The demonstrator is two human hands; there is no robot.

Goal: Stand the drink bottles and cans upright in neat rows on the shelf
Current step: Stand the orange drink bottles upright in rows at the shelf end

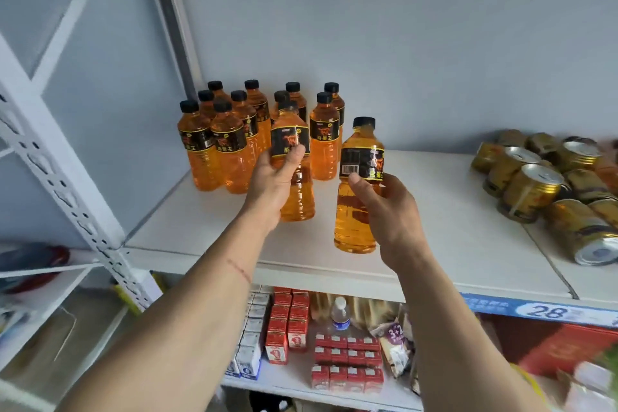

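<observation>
Several orange drink bottles (227,147) with black caps and black labels stand upright in rows at the back left of the white shelf (451,244). My left hand (274,181) is shut on one such bottle (296,191), held upright just in front of the rows. My right hand (384,211) grips a second orange bottle (356,221), upright, near the shelf's front edge. Several gold cans (531,191) lie on their sides in a heap at the right end of the shelf.
A white perforated upright (67,184) and cross braces frame the shelf on the left. Bare shelf board lies between the bottles and the cans. The shelf below holds red and white cartons (287,331), a water bottle (340,313) and snack packs. A blue price tag (548,311) marks the front edge.
</observation>
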